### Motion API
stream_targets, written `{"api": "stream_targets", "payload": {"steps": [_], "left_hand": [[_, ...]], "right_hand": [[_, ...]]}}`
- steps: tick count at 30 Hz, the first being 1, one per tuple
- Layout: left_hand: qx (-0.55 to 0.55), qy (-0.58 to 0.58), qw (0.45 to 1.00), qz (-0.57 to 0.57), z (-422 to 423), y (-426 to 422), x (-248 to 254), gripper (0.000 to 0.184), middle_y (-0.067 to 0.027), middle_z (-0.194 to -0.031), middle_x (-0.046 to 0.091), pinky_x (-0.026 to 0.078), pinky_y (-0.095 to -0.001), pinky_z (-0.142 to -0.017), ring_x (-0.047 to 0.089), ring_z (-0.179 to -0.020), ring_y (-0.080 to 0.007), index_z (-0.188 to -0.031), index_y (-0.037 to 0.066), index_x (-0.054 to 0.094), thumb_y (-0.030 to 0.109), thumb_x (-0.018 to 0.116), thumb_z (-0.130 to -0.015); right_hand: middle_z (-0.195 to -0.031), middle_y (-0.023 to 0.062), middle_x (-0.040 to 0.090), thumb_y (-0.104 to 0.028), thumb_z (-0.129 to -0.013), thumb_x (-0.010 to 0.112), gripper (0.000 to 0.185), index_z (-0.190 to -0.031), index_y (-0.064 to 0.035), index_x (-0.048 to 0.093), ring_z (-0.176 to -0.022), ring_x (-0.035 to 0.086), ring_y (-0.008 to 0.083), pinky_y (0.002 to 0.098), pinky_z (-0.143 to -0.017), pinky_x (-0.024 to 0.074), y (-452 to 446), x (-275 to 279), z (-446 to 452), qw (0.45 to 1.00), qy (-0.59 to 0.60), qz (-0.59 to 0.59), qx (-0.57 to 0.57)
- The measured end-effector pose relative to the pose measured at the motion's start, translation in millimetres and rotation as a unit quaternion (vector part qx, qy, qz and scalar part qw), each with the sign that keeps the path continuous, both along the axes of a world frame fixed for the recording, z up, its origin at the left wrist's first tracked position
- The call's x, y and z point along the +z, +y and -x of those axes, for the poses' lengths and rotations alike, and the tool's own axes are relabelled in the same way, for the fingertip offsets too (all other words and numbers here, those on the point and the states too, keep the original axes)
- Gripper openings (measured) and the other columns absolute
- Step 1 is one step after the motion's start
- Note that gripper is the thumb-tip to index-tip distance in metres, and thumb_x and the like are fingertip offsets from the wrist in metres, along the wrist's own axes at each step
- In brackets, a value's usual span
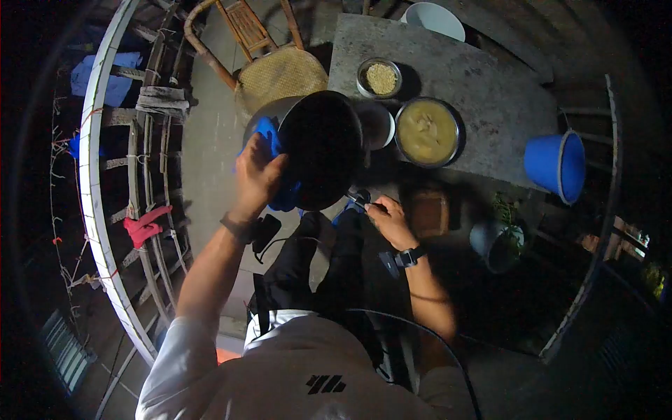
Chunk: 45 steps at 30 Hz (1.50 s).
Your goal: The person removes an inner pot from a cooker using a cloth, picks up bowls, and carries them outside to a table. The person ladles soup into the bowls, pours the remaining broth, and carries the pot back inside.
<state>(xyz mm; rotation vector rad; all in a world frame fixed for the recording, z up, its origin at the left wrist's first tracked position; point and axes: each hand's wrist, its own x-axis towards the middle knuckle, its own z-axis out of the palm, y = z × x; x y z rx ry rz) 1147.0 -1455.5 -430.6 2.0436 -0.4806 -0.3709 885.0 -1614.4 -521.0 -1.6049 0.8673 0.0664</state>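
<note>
A large dark pot [320, 150] is in front of me, its opening facing up toward me and its inside too black to make out. My left hand [257, 175] is closed on a blue cloth [267, 135] pressed to the pot's left side; more blue shows lower along that side. With fingers pinched, my right hand [392, 220] grips a short dark handle [360, 198] at the pot's lower right rim. Whether that handle belongs to the pot or to a separate tool, I cannot tell.
On the grey table [483, 91] stand a bowl of pale grains or beans [381, 78] and a metal basin of yellowish liquid [427, 133]. A wicker chair [280, 77] is beyond the pot. A blue bucket [555, 166] and potted plant [498, 241] are at right.
</note>
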Motion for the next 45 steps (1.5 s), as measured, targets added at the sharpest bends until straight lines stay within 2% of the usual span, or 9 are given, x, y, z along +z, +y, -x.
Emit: {"api": "stream_targets", "payload": {"steps": [3,6,19,24,25,28,31,35,45], "left_hand": [[0.015,0.029,0.999,-0.003,0,-8,1,0.029,-0.0049,-0.076,0.053,0.045,-0.0307,-0.066,0.047,-0.073,-0.0128,-0.092,-0.001,0.053,0.012,0.069,-0.072],[0.037,0.072,0.996,0.049,-1,-13,-6,0.029,-0.0048,-0.078,0.055,0.046,-0.0308,-0.068,0.05,-0.075,-0.0129,-0.094,-0.002,0.055,0.012,0.069,-0.073],[0.086,0.049,0.993,0.056,-10,-12,-58,0.029,-0.0081,-0.072,0.052,0.044,-0.0338,-0.063,0.048,-0.068,-0.0159,-0.083,0.0,0.052,0.016,0.072,-0.07],[0.068,0.11,0.978,0.161,-9,-5,-61,0.027,-0.0051,-0.088,0.059,0.048,-0.0302,-0.072,0.055,-0.08,-0.0135,-0.099,-0.001,0.056,0.005,0.068,-0.076],[0.063,0.139,0.963,0.221,-4,-8,-50,0.029,-0.0046,-0.095,0.062,0.049,-0.0289,-0.076,0.058,-0.085,-0.013,-0.106,-0.002,0.057,0.001,0.066,-0.079],[0.068,0.068,0.995,0.016,-10,11,-61,0.032,-0.0051,-0.098,0.062,0.049,-0.0289,-0.078,0.058,-0.086,-0.0133,-0.109,-0.003,0.057,-0.001,0.066,-0.078],[0.087,0.056,0.993,0.06,-12,15,-75,0.029,0.0003,-0.073,0.045,0.039,-0.0291,-0.06,0.042,-0.069,-0.0111,-0.076,0.003,0.045,0.012,0.072,-0.071],[0.102,0.055,0.992,0.052,-14,24,-83,0.027,0.0002,-0.073,0.045,0.04,-0.0292,-0.06,0.042,-0.069,-0.0109,-0.077,0.003,0.045,0.01,0.07,-0.07],[0.1,0.108,0.984,0.097,-2,18,-40,0.027,0.0,-0.08,0.051,0.043,-0.0286,-0.067,0.047,-0.075,-0.0111,-0.09,0.0,0.051,0.009,0.071,-0.073]], "right_hand": [[-0.075,0.0053,0.055,-0.023,-0.085,0.069,0.023,-0.084,-0.0015,0.059,-0.072,0.052,0.0156,0.032,-0.066,0.042,-7,27,-4,0.992,0.062,-0.104,-0.03],[-0.072,-0.0033,0.053,-0.02,-0.088,0.066,0.018,-0.08,-0.0055,0.06,-0.062,0.047,0.0049,0.0236,-0.054,0.0372,-11,25,4,0.999,0.001,-0.011,-0.041],[-0.071,-0.0025,0.053,-0.023,-0.088,0.069,0.02,-0.091,-0.0051,0.061,-0.061,0.048,0.0072,0.0245,-0.056,0.0394,-68,60,37,0.988,0.042,-0.029,-0.149],[-0.069,-0.0033,0.051,-0.024,-0.089,0.067,0.021,-0.089,-0.005,0.06,-0.061,0.046,0.0072,0.0246,-0.057,0.037,-80,52,40,0.974,0.072,-0.042,-0.209],[-0.071,0.0009,0.054,-0.027,-0.089,0.067,0.024,-0.09,-0.0037,0.06,-0.064,0.049,0.0097,0.0264,-0.059,0.0388,-82,40,40,0.978,0.073,0.004,-0.197],[-0.074,0.0082,0.058,-0.027,-0.087,0.067,0.027,-0.092,-0.0017,0.059,-0.067,0.054,0.0177,0.0315,-0.063,0.0424,-86,22,38,0.974,0.121,0.088,-0.169],[-0.073,0.0055,0.059,-0.021,-0.087,0.066,0.02,-0.088,-0.0018,0.062,-0.067,0.054,0.0179,0.0324,-0.064,0.0437,-81,-10,33,0.96,0.025,0.246,-0.127],[-0.087,0.0167,0.065,-0.022,-0.084,0.067,0.021,-0.089,-0.0017,0.062,-0.081,0.06,0.0369,0.0441,-0.071,0.0469,-65,4,10,0.936,0.065,0.327,-0.112],[-0.087,0.014,0.064,-0.021,-0.084,0.069,0.022,-0.094,-0.0034,0.061,-0.079,0.062,0.035,0.0407,-0.067,0.0501,-38,41,6,0.806,0.088,0.586,-0.003]]}}
